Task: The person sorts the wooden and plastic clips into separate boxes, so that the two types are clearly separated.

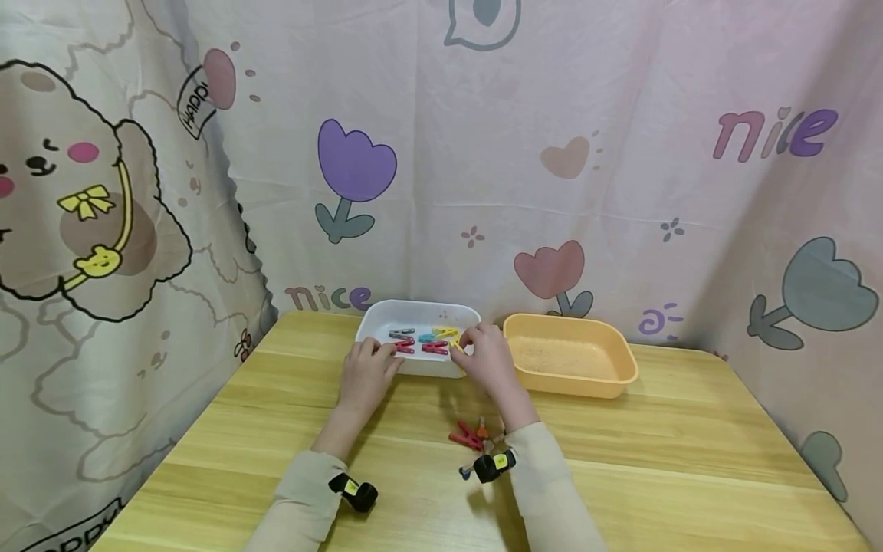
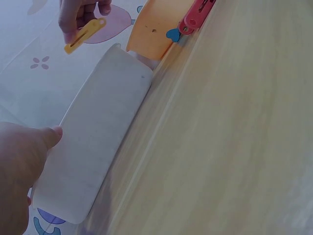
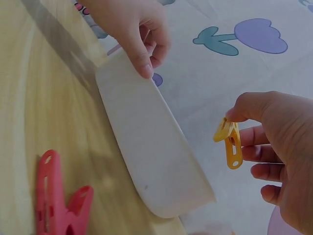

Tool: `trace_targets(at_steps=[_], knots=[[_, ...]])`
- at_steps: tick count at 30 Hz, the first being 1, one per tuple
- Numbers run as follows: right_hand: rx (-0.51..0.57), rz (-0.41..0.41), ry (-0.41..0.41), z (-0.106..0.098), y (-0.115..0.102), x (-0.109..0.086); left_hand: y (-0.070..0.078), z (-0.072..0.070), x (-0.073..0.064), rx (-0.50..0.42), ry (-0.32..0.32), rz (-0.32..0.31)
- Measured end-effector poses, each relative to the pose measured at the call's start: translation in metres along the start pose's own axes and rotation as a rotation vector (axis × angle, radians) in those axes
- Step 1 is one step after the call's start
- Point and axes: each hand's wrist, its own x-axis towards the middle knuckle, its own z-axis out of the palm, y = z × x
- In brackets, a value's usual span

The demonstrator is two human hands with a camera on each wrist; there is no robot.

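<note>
Your right hand (image 1: 488, 354) has the yellow clip (image 3: 229, 145) pinched between thumb and index fingertip; the remaining fingers (image 3: 259, 152) sit behind it, loosely curled. Clip is near the right end of the white bin (image 1: 428, 369), up off its rim, not touching it. Your left hand (image 1: 366, 376) grips the white bin's front rim near its left end, thumb on the outer wall. Inside the white bin: grey clip (image 1: 402, 333) behind left, two red clips toward the front, blue and yellow ones behind right. Orange bin (image 1: 569, 387) stands right of the white bin. On the worktop (image 1: 690, 460) in front of it: red clip (image 1: 467, 437), open-jawed.
</note>
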Motion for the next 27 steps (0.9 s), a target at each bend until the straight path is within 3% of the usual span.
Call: trace_targets(at_steps=[10,18,27], knots=[[-0.012,0.046,-0.048,0.002,0.0,0.017,-0.004,0.006,-0.001,0.016,0.027,0.017],[-0.003,0.07,-0.028,0.004,0.005,0.026,-0.001,0.004,-0.002,0.012,0.004,0.003],[0.032,0.143,-0.065,0.011,0.011,0.041,0.0,0.001,-0.001,0.011,-0.008,-0.009]])
